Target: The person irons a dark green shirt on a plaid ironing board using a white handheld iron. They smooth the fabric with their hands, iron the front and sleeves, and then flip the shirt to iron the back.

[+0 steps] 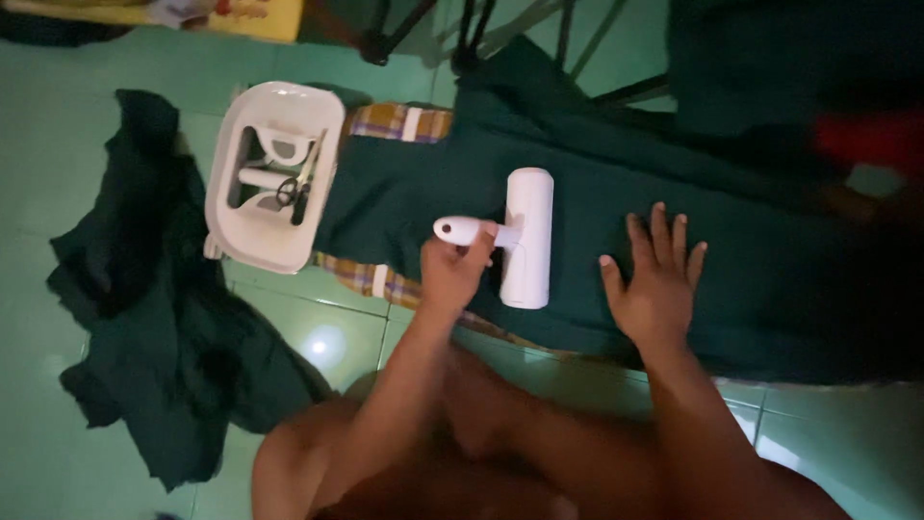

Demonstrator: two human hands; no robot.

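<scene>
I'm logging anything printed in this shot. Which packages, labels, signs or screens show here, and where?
None can be made out: no package, sign or screen.
The white lint roller on the dark green cloth and the white tray at its end show no visible label.

L hand (452, 268) fisted in a grip, R hand (654, 279) flat, fingers spread.

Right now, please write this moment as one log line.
left hand: grips white plastic lint roller | right hand: flat on dark green cloth | white plastic basin: scissors inside
</scene>
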